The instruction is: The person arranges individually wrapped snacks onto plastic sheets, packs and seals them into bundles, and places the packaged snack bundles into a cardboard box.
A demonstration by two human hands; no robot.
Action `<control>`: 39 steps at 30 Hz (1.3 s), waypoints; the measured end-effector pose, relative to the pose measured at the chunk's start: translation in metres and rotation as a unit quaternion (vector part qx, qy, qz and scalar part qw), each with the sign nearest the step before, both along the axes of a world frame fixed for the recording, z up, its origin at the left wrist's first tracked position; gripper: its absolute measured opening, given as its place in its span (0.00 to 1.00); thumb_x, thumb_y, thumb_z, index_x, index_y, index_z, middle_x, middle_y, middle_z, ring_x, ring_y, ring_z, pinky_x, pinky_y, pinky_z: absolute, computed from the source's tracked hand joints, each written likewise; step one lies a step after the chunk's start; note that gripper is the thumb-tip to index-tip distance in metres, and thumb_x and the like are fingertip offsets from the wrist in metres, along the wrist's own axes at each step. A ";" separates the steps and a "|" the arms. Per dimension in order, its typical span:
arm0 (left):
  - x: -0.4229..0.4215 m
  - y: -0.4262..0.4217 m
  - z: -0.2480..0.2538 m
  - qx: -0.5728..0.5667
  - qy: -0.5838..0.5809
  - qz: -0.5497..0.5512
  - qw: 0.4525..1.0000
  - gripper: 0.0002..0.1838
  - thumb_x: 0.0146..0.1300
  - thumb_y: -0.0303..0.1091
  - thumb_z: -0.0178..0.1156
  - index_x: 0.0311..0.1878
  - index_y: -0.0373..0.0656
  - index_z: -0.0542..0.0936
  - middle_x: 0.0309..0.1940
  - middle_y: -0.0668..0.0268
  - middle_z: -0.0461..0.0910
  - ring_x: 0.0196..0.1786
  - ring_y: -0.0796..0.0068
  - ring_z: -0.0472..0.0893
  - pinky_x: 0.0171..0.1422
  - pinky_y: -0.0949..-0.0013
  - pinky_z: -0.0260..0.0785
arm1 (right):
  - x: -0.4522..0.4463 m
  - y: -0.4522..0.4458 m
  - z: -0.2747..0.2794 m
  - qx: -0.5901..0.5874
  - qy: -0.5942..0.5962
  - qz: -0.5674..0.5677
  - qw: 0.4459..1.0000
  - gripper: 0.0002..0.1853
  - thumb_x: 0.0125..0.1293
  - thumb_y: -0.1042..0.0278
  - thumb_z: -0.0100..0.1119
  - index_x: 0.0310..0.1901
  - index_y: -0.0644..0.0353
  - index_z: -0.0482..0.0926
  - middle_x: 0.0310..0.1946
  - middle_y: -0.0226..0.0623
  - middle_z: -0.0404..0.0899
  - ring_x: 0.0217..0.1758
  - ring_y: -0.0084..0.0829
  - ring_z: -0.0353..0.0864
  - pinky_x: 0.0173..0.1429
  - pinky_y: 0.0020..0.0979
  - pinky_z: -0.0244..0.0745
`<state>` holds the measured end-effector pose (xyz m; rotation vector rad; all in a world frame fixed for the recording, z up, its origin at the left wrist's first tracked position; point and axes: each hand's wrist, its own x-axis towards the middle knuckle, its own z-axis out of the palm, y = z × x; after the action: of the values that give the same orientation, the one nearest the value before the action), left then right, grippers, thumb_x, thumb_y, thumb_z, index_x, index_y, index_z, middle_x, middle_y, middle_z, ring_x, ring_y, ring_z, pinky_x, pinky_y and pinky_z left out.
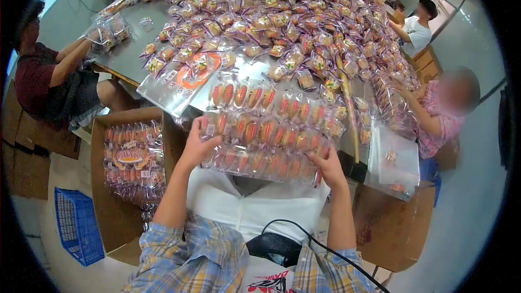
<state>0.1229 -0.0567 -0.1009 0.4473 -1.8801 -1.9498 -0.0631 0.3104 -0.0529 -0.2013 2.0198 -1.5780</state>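
A wide clear package with rows of small wrapped cakes lies across the near edge of the metal table, over my lap. My left hand is closed on its left end, thumb on top. At the right end my right hand grips it, thumb on the front face. Just beyond the package, flat printed plastic bags lie on the table. A large heap of individually wrapped cakes spreads behind.
An open cardboard box holding filled packages stands at left, beside a blue crate. Another box is at right, below stacked clear bags. A long stick lies on the heap. Three other people sit around the table.
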 end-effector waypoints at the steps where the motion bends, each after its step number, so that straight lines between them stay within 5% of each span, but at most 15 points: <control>1: 0.005 0.005 0.010 0.031 0.046 0.013 0.998 0.48 0.57 0.56 0.78 0.71 0.39 0.66 0.61 0.62 0.77 0.63 0.71 0.79 0.67 0.63 0.73 | 0.005 0.006 -0.005 -0.046 0.011 0.008 0.999 0.52 0.55 0.66 0.84 0.74 0.67 0.57 0.58 0.44 0.80 0.56 0.35 0.84 0.54 0.37 0.84; 6: 0.034 -0.005 0.026 0.137 0.221 0.037 0.965 0.61 0.54 0.69 0.76 0.80 0.38 0.60 0.73 0.57 0.72 0.73 0.60 0.76 0.75 0.56 0.72 | 0.051 0.017 0.028 -0.167 0.010 0.074 0.983 0.52 0.46 0.81 0.87 0.73 0.65 0.65 0.57 0.42 0.83 0.57 0.36 0.86 0.52 0.38 0.89; 8: 0.039 -0.014 0.024 0.187 0.258 0.001 0.948 0.60 0.55 0.70 0.74 0.80 0.38 0.61 0.72 0.57 0.73 0.73 0.60 0.76 0.75 0.56 0.72 | 0.062 0.024 0.044 -0.056 0.134 0.142 0.979 0.37 0.61 0.61 0.79 0.69 0.61 0.71 0.59 0.40 0.82 0.60 0.38 0.84 0.58 0.44 0.85; 9: 0.043 -0.016 0.021 0.222 0.253 -0.009 0.942 0.60 0.56 0.70 0.74 0.80 0.38 0.61 0.72 0.57 0.73 0.72 0.60 0.76 0.75 0.55 0.72 | 0.075 0.016 0.054 -0.141 0.098 0.101 0.980 0.33 0.67 0.54 0.73 0.67 0.60 0.72 0.60 0.40 0.82 0.61 0.40 0.83 0.62 0.46 0.81; 12: 0.061 -0.004 0.001 0.342 0.210 -0.029 0.915 0.59 0.57 0.70 0.72 0.80 0.39 0.62 0.72 0.57 0.73 0.72 0.59 0.76 0.75 0.55 0.71 | 0.073 -0.015 0.055 -0.154 0.663 0.139 0.719 0.20 0.73 0.57 0.66 0.62 0.47 0.74 0.62 0.34 0.80 0.62 0.37 0.81 0.66 0.48 0.77; 13: 0.067 0.007 -0.010 0.387 0.192 -0.033 0.901 0.58 0.57 0.70 0.71 0.79 0.39 0.62 0.72 0.57 0.73 0.72 0.59 0.76 0.75 0.55 0.71 | 0.077 -0.017 0.068 -0.083 0.757 0.156 0.629 0.19 0.73 0.59 0.65 0.62 0.42 0.73 0.63 0.30 0.80 0.63 0.35 0.81 0.68 0.48 0.75; 17: 0.064 0.058 -0.042 0.522 0.141 -0.044 0.840 0.56 0.59 0.71 0.69 0.79 0.40 0.63 0.72 0.57 0.74 0.72 0.59 0.76 0.75 0.54 0.71 | 0.094 -0.030 0.062 -0.059 0.849 0.171 0.497 0.22 0.75 0.58 0.63 0.66 0.29 0.69 0.65 0.19 0.76 0.67 0.32 0.76 0.75 0.43 0.68; 20: 0.050 0.077 -0.050 0.569 0.126 -0.045 0.811 0.55 0.60 0.71 0.67 0.79 0.40 0.64 0.71 0.57 0.75 0.72 0.59 0.76 0.75 0.53 0.70 | 0.091 -0.040 0.041 -0.050 0.833 0.144 0.532 0.24 0.73 0.58 0.64 0.67 0.29 0.69 0.68 0.25 0.73 0.72 0.36 0.71 0.76 0.45 0.66; 24: 0.049 0.078 -0.051 0.590 0.122 -0.052 0.797 0.53 0.62 0.72 0.64 0.79 0.41 0.65 0.71 0.57 0.75 0.71 0.58 0.77 0.75 0.52 0.70 | 0.082 -0.043 0.038 -0.008 0.700 0.081 0.710 0.34 0.66 0.62 0.72 0.72 0.44 0.68 0.73 0.42 0.68 0.79 0.47 0.63 0.80 0.48 0.63; 26: 0.057 0.073 -0.050 0.592 0.114 -0.056 0.796 0.52 0.62 0.72 0.63 0.79 0.41 0.65 0.71 0.57 0.76 0.71 0.58 0.77 0.75 0.52 0.70 | 0.085 -0.037 0.028 -0.060 0.533 0.040 0.843 0.46 0.58 0.66 0.78 0.77 0.60 0.65 0.78 0.55 0.62 0.83 0.55 0.58 0.83 0.50 0.58; 28: 0.071 0.070 -0.048 0.593 0.111 -0.060 0.795 0.52 0.63 0.72 0.62 0.78 0.42 0.66 0.70 0.57 0.76 0.71 0.58 0.77 0.75 0.52 0.69 | 0.077 -0.026 0.005 -0.199 0.251 0.044 0.946 0.48 0.58 0.62 0.77 0.79 0.61 0.62 0.79 0.55 0.62 0.84 0.54 0.58 0.84 0.50 0.56; 30: 0.090 0.079 -0.052 0.597 0.109 -0.056 0.793 0.51 0.64 0.72 0.60 0.78 0.42 0.66 0.70 0.57 0.76 0.71 0.58 0.77 0.75 0.51 0.69 | 0.060 -0.012 -0.004 -0.328 -0.002 0.101 0.939 0.49 0.64 0.53 0.71 0.81 0.64 0.58 0.79 0.50 0.63 0.83 0.50 0.61 0.85 0.47 0.55; 34: 0.105 0.105 -0.060 0.614 0.098 -0.060 0.781 0.49 0.66 0.73 0.58 0.78 0.43 0.67 0.70 0.56 0.77 0.71 0.57 0.77 0.75 0.50 0.69 | 0.033 -0.017 -0.014 -0.196 -0.043 0.258 0.945 0.51 0.64 0.44 0.72 0.80 0.66 0.60 0.79 0.48 0.64 0.82 0.40 0.64 0.83 0.42 0.57; 37: 0.091 0.123 -0.059 0.628 0.094 -0.072 0.769 0.48 0.67 0.73 0.56 0.78 0.43 0.68 0.70 0.56 0.77 0.71 0.57 0.77 0.75 0.50 0.68 | 0.025 -0.046 0.037 0.069 -0.125 0.412 0.900 0.49 0.53 0.65 0.84 0.74 0.70 0.67 0.55 0.42 0.85 0.56 0.33 0.86 0.57 0.37 0.83; 39: 0.089 0.129 -0.058 0.639 0.093 -0.073 0.760 0.48 0.68 0.73 0.55 0.78 0.44 0.68 0.69 0.56 0.78 0.70 0.57 0.77 0.75 0.49 0.68 | 0.012 -0.040 0.017 0.062 -0.172 0.385 0.905 0.47 0.49 0.77 0.82 0.71 0.72 0.68 0.44 0.42 0.87 0.37 0.34 0.89 0.39 0.37 0.85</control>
<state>0.2123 0.0723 -0.1585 0.4038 -0.1758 -2.9902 -0.0510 0.2704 -0.0362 -0.5519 1.4773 -0.9001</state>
